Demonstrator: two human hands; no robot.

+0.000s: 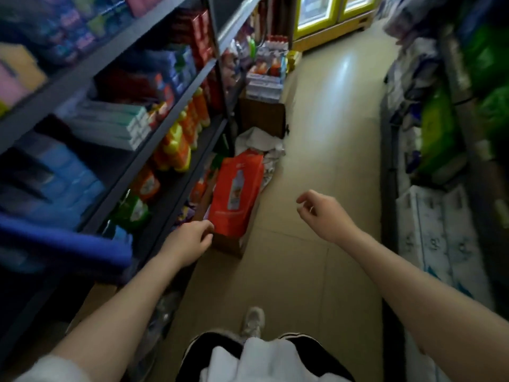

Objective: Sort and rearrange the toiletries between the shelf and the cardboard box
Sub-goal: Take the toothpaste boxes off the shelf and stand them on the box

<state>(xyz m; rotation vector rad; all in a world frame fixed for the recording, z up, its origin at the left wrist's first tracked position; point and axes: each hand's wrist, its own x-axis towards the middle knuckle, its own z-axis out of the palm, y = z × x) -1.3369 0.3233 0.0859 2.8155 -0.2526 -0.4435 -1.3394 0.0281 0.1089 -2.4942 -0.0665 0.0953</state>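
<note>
Shop aisle floor (316, 166): cardboard box (230, 245) holds orange pack (237, 191); hands empty.

A single view, taken from the person's head, looks forward and steeply down along a shop aisle. The wide lens bends the edges. The shelf (154, 111) runs close along the left side, stacked packs (429, 230) line the right, and the floor (325, 150) stretches ahead to lit fridges (333, 12) at the far end. Both forearms reach in from the bottom corners, with the left hand (190, 238) and right hand (325, 213) near mid-frame. A shoe (253, 321) shows directly below. The frame is motion-blurred.
</note>
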